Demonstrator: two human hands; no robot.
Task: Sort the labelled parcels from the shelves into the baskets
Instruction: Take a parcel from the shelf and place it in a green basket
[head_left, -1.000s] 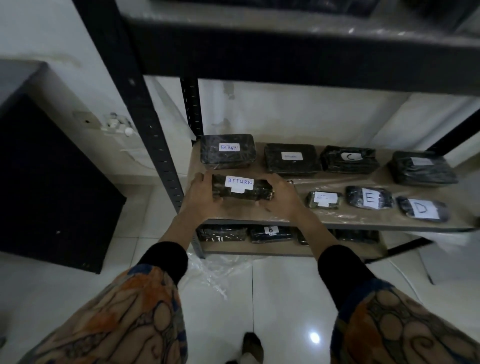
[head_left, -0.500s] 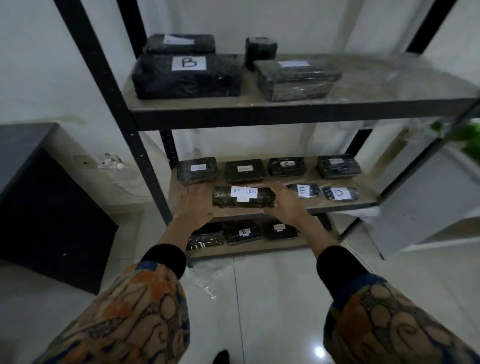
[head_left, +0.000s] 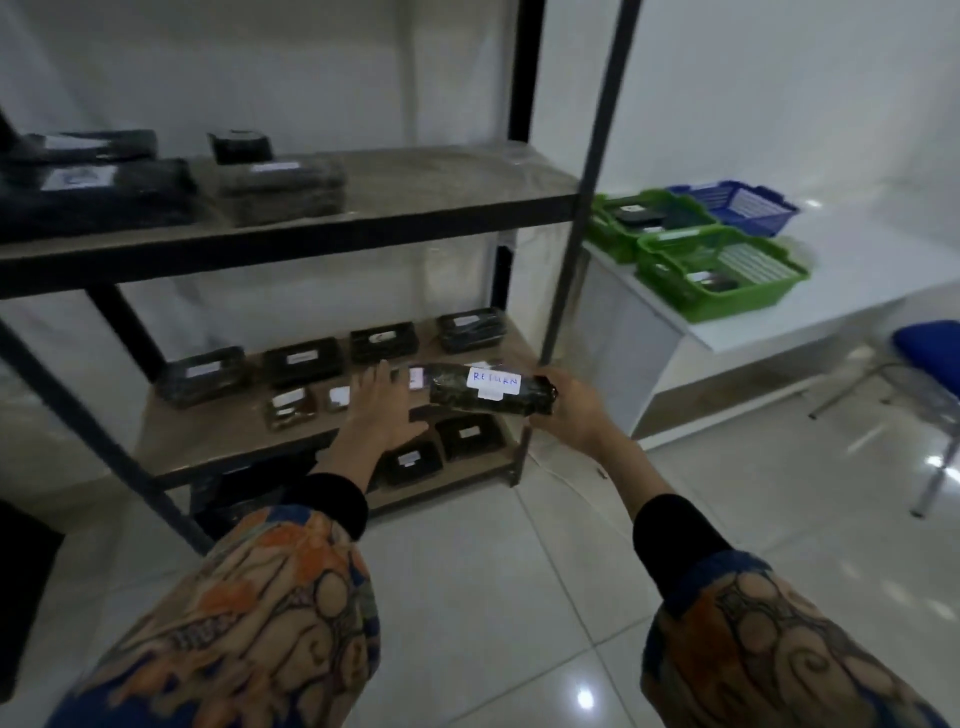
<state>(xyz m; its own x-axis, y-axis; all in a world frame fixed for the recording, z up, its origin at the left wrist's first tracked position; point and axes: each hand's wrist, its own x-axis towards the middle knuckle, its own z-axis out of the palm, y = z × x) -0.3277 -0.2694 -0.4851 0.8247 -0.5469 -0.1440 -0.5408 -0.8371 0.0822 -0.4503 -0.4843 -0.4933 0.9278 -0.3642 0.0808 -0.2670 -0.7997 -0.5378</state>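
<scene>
gripping one end of the return-labelled parcel (head_left: 488, 399), the right hand (head_left: 577, 415) held it before the middle shelf (head_left: 218, 439), the left hand (head_left: 387, 411) spread open beside it, well apart from the baskets (head_left: 748, 302) on the counter (head_left: 862, 291).

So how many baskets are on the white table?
3: blue basket farthest back, rear green basket beside it, front green basket nearest. The shelf post may hide more.

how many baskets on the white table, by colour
green baskets: 2
blue basket: 1
total: 3
</scene>
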